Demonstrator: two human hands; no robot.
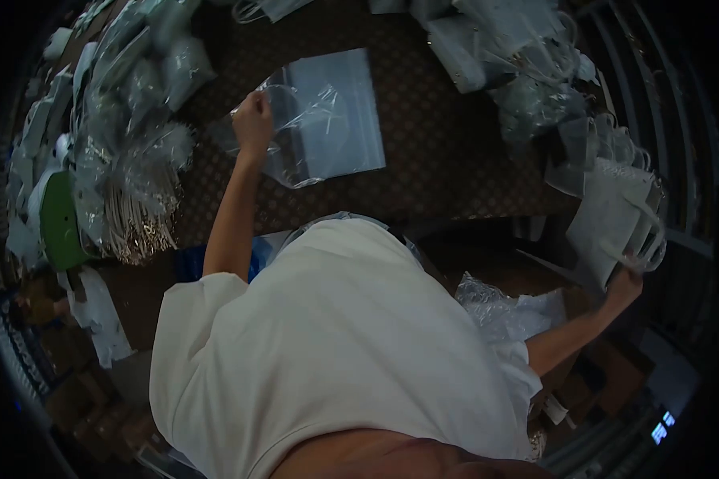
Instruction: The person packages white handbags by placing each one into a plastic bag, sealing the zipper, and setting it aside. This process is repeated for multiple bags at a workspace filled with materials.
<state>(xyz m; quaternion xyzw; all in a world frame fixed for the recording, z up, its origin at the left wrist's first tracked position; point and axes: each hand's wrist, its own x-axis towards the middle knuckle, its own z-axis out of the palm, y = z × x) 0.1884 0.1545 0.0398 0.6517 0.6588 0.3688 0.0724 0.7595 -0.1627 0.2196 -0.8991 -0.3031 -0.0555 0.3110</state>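
Note:
A flat clear plastic bag [339, 120] with a pale panel lies on the patterned brown table. My left hand [254, 120] is closed at its left end, gripping the crinkled clear film. Out to the far right, my right hand [627, 281] is closed around the edge of a white bag with loop handles [607, 211], beyond the table's right end. The fingertips there are small and dim. Other clear-wrapped white bags [615, 144] touch its upper part.
Plastic-wrapped bundles [140, 112] with many pale cords [140, 211] pile up on the left, beside a green rounded object [58, 219]. More wrapped white bags [527, 48] lie at the back right. Crumpled clear plastic [503, 311] sits below the table edge.

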